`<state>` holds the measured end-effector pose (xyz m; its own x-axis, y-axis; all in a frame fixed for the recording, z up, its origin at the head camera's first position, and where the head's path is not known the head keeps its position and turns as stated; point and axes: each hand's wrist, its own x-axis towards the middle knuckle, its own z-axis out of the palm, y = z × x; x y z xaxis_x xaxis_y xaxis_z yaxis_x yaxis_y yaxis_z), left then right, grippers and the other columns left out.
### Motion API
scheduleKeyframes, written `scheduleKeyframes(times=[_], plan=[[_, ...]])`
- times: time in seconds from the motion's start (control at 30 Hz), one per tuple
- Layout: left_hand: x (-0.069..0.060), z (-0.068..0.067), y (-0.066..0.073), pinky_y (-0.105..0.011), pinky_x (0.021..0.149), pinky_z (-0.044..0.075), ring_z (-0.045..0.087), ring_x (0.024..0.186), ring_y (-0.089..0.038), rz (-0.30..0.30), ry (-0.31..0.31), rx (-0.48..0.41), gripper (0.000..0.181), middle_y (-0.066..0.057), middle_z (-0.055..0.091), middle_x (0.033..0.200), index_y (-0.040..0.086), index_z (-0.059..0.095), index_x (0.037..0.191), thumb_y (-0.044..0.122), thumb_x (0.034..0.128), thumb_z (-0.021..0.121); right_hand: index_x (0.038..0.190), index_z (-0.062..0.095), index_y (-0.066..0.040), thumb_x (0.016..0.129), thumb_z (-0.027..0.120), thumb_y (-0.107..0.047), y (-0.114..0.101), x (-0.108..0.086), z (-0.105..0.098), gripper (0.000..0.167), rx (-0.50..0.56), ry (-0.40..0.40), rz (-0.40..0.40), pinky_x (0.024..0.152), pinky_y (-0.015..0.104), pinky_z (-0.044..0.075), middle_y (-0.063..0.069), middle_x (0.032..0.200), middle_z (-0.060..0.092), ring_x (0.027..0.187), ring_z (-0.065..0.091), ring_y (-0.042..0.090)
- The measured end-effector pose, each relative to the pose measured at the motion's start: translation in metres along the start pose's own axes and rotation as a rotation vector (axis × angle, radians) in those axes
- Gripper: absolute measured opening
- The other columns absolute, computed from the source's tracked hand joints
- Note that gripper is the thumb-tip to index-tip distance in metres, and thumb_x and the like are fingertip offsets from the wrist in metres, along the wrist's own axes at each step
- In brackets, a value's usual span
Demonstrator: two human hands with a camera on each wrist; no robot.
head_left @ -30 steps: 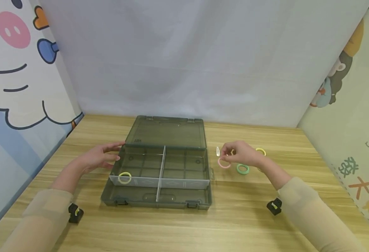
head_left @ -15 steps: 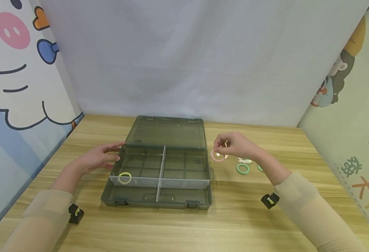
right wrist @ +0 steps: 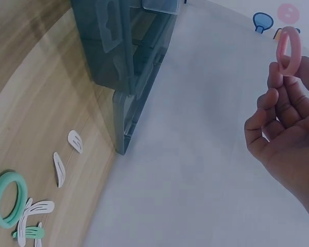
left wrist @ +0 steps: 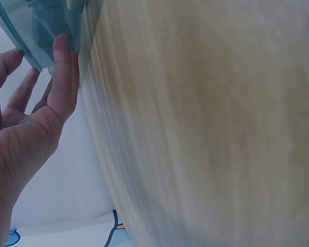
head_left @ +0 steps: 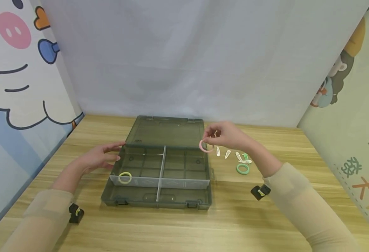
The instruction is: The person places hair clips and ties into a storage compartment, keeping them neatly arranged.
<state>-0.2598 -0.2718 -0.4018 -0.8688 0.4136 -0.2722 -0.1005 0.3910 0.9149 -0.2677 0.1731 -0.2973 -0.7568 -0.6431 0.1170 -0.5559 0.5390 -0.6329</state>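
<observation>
pale cloth (head_left: 184, 63) hangs across the far side, flanked by a cartoon-printed panel on the left (head_left: 23, 101) and another on the right (head_left: 339, 126), above a wood-grained table (head_left: 152, 231). left of centre on it stands a smoky see-through box (head_left: 184, 164), its lid (head_left: 168, 131) laid back toward the cloth, its longer side appearing to run left to right; whitish dividers (head_left: 184, 183) split it into two deeper far compartments and two narrow near ones. beside its left wall is the person's left hand (head_left: 97, 159), fingers spread and relaxed, fingertips apparently touching the box and holding nothing. the right hand (head_left: 228, 136) is raised at the box's far right, thumb and finger pinching a pink ring (right wrist: 296, 51). that ring hangs by the right end of the hinge line, so the compartments lie to its left and nearer the person, the far right one closest; being round it has no long axis, and the left hand is well apart from it. a yellow ring (head_left: 125, 173) is at the left end of the crosswise divider, which side being hard to tell. right of the box lie a green ring (right wrist: 22, 198), several white hair clips (right wrist: 59, 170) and a green clip (right wrist: 32, 232), all nearer the right hand.
</observation>
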Motion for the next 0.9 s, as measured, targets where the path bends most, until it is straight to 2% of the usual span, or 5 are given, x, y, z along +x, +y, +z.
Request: scheduleKeyframes(times=[0.2, 0.37, 0.6, 0.9], plan=[[-0.001, 0.000, 0.002, -0.046, 0.091, 0.050, 0.032, 0.131, -0.047, 0.002, -0.003, -0.002, 0.066, -0.027, 0.011, 0.153, 0.012, 0.017, 0.152, 0.010, 0.0964, 0.052, 0.089, 0.066, -0.015, 0.088, 0.067, -0.018, -0.015, 0.014, 0.002, 0.003, -0.025, -0.011, -0.037, 0.056, 0.025, 0.038, -0.001, 0.076, 0.061, 0.061, 0.045, 0.013], [-0.001, 0.001, 0.001, -0.046, 0.092, 0.050, 0.031, 0.132, -0.047, -0.003, -0.003, -0.005, 0.066, -0.026, 0.012, 0.154, 0.014, 0.018, 0.152, 0.011, 0.0964, 0.052, 0.089, 0.067, -0.012, 0.088, 0.068, -0.016, -0.028, 0.028, 0.006, 0.004, 0.005, 0.003, -0.059, 0.056, 0.025, 0.038, -0.001, 0.076, 0.061, 0.062, 0.045, 0.015], [0.000, 0.000, -0.001, -0.046, 0.093, 0.049, 0.031, 0.132, -0.047, 0.002, -0.004, 0.013, 0.066, -0.026, 0.012, 0.153, 0.014, 0.018, 0.152, 0.012, 0.0967, 0.052, 0.088, 0.067, -0.012, 0.087, 0.068, -0.016, -0.039, 0.047, 0.018, 0.005, 0.033, -0.002, -0.084, 0.059, 0.023, 0.042, 0.001, 0.079, 0.065, 0.064, 0.050, 0.013], [0.000, -0.001, -0.001, -0.046, 0.093, 0.049, 0.030, 0.133, -0.047, -0.003, 0.000, 0.008, 0.067, -0.025, 0.011, 0.154, 0.015, 0.017, 0.153, 0.013, 0.0965, 0.053, 0.092, 0.068, -0.009, 0.088, 0.067, -0.018, -0.054, 0.070, 0.037, 0.009, 0.061, -0.014, -0.131, 0.057, 0.022, 0.040, -0.001, 0.081, 0.066, 0.063, 0.049, 0.012]])
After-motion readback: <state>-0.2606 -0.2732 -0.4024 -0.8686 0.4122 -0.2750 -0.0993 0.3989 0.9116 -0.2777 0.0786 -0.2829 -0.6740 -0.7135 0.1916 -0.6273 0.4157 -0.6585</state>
